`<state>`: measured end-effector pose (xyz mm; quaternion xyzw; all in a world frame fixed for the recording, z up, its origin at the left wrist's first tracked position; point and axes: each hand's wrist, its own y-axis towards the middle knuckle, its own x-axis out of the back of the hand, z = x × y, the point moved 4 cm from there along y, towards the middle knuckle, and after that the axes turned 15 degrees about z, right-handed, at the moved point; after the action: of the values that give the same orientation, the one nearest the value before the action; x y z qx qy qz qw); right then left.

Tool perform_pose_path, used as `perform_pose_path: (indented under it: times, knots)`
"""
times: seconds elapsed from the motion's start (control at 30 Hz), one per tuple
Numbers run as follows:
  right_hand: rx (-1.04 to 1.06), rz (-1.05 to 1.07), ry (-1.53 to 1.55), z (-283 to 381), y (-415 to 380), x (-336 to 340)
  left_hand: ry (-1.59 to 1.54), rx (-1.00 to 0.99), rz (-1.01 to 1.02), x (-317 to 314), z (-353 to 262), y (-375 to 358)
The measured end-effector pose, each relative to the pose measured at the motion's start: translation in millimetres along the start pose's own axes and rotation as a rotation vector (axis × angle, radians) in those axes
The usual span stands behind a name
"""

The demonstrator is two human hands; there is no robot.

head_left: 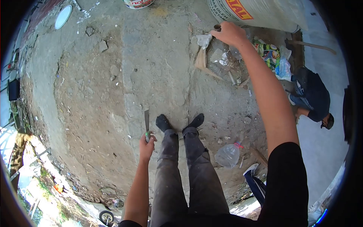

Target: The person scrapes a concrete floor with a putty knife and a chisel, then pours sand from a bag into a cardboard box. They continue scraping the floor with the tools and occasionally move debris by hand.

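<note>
My left hand (146, 145), low and left of my legs, is closed around the handle of a flat-bladed knife (147, 120). Its blade points away from me, and a bit of green shows at the handle. My right hand (232, 34) reaches far forward, fingers closed at a small brown round-ended object (217, 27); its kind I cannot tell. Just beyond that hand lies a large white printed sack (257, 13). A crumpled piece of clear plastic (204, 40) is beside my fingertips, above a torn piece of cardboard (201, 59).
Colourful plastic packaging (270, 55) lies under my right forearm among scraps. A clear plastic bottle (227, 155) rests right of my legs. A person in dark clothes (312, 92) bends at the right. A printed bucket (138, 3) and a white lid (63, 17) are farther off.
</note>
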<state>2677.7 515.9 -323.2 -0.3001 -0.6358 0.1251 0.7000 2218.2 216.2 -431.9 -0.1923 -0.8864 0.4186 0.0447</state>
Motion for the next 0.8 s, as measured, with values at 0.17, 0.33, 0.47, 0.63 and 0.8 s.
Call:
perform_pose_path:
  times: [0.17,0.33,0.47,0.63,0.8]
  knots:
    - [0.011,-0.038,-0.069,19,16,6,0.022,0.019,0.007,19,1,13]
    - [0.085,-0.065,-0.202,39,21,0,0.043,0.016,-0.01,41,5,21]
    - [0.139,-0.131,-0.268,44,19,-3,0.073,-0.002,0.003,53,0,26]
    - [0.079,-0.143,-0.313,45,5,5,0.268,-0.095,0.052,63,-4,37]
    - [-0.163,-0.264,0.021,7,-48,17,0.298,-0.056,0.035,72,-16,41]
